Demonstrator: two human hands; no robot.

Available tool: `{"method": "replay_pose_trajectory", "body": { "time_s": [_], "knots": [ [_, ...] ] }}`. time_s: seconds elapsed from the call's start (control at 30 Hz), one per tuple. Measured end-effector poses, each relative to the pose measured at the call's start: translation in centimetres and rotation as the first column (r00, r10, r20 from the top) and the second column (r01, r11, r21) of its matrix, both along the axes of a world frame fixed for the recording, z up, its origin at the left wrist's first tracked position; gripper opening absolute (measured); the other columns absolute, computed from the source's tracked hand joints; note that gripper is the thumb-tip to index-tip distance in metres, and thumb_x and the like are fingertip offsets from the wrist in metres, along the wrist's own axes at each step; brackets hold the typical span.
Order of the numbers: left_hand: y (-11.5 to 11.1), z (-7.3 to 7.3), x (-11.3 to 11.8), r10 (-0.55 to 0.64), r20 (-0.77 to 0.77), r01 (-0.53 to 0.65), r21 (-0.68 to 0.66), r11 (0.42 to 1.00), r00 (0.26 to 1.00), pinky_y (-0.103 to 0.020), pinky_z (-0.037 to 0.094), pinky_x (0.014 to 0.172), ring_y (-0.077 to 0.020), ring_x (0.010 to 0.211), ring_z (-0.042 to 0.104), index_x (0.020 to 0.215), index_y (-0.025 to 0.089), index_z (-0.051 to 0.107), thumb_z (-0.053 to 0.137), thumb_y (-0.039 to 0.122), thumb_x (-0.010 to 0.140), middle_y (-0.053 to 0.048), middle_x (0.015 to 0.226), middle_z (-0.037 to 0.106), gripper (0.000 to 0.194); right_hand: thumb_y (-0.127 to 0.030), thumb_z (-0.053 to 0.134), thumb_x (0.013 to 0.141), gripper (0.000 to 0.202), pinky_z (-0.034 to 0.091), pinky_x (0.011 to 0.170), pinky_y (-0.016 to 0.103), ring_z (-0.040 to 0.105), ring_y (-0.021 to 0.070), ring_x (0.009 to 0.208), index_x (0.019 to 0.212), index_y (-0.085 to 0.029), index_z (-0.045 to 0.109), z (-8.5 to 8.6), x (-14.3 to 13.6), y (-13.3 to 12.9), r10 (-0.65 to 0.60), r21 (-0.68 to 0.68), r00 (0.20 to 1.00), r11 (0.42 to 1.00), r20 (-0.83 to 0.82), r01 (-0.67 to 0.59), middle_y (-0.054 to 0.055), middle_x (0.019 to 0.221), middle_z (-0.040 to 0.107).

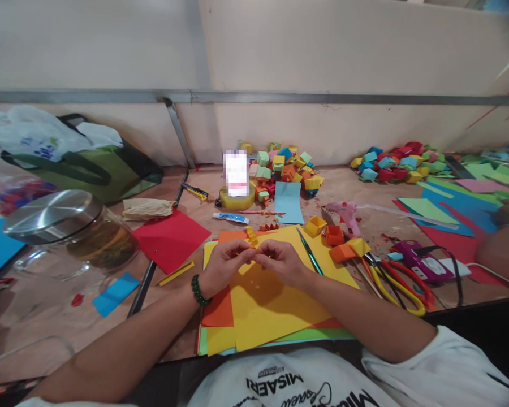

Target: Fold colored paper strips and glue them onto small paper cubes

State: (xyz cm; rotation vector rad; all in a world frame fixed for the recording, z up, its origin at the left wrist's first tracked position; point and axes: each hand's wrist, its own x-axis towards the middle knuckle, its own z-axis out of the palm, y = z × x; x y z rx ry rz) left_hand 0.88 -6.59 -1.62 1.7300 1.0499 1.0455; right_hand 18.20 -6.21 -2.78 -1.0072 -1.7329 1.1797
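Evidently both hands work close: left hand [229, 263] and right hand [283, 263] meet over a yellow sheet [271, 311], thumbs and forefingers pinched, tips nearly touching. Small orange piece [253, 247] sits directly between them, gripped from both sides, neither hand nearer. Mostly covered; I cannot tell its long axis. Green pen [309, 252] lies slantwise just beside the right hand, untouched.

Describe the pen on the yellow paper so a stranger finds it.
Start from the stack of coloured paper in front of the person. On its yellow paper, just right of the right hand, lies a slanting pen. Its slim, dark green barrel sets it apart from the folded paper boxes nearby.
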Motion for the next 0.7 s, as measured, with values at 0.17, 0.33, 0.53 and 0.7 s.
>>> {"method": "replay_pose_trajectory", "body": {
  "time_s": [0.17, 0.33, 0.53, 0.7],
  "knots": [
    [-0.7, 0.4, -0.4, 0.103, -0.307, 0.002, 0.324, 0.946, 0.946, -0.025, 0.036, 0.056, -0.0134, 0.058, 0.05, 0.065, 0.019, 0.054, 0.051, 0.029, 0.085, -0.001, 0.061, 0.056, 0.023, -0.041, 0.061, 0.084, 0.028, 0.034, 0.047, 0.02, 0.045, 0.0084, 0.051, 0.07, -0.017, 0.063, -0.2, -0.1, -0.4, 0.003, 0.107, 0.996, 0.994, 0.086, -0.012, -0.002, 0.056, 0.056],
    [0.0, -0.5, -0.1, 0.136, -0.309, -0.049, 0.275, 0.96, 0.941, -0.024, 0.035, 0.055, -0.013, 0.057, 0.049, 0.065, 0.019, 0.054, 0.052, 0.031, 0.085, 0.0, 0.059, 0.054, 0.023, -0.05, 0.066, 0.077, 0.036, 0.037, 0.047, 0.021, 0.047, 0.008, 0.048, 0.066, -0.016, 0.06, -0.5, -0.3, 0.1, 0.019, -0.14, 0.997, 0.99, -0.07, -0.029, -0.002, 0.056, 0.056],
    [0.2, 0.0, 0.4, -0.054, -0.043, 0.052, -0.045, 0.998, 0.998, -0.022, 0.043, 0.057, -0.0135, 0.066, 0.055, 0.073, 0.015, 0.062, 0.057, 0.051, 0.082, -0.002, 0.069, 0.06, 0.038, -0.055, 0.063, 0.078, 0.04, 0.039, 0.049, 0.021, 0.048, 0.0082, 0.051, 0.069, -0.017, 0.06, 0.0, -0.3, 0.5, 0.023, -0.143, 0.987, 0.989, -0.157, -0.045, -0.002, 0.061, 0.057],
    [0.2, 0.0, 0.6, -0.047, 0.048, 0.056, -0.201, 0.978, 0.998, -0.024, 0.048, 0.058, -0.0132, 0.062, 0.059, 0.078, 0.015, 0.067, 0.057, 0.056, 0.08, -0.002, 0.067, 0.064, 0.042, -0.039, 0.052, 0.09, 0.033, 0.036, 0.05, 0.022, 0.046, 0.0096, 0.053, 0.069, -0.016, 0.063, 0.2, 0.6, 0.3, -0.014, 0.181, 0.983, 0.983, 0.185, -0.02, 0.0, 0.061, 0.056]
  ]
}}
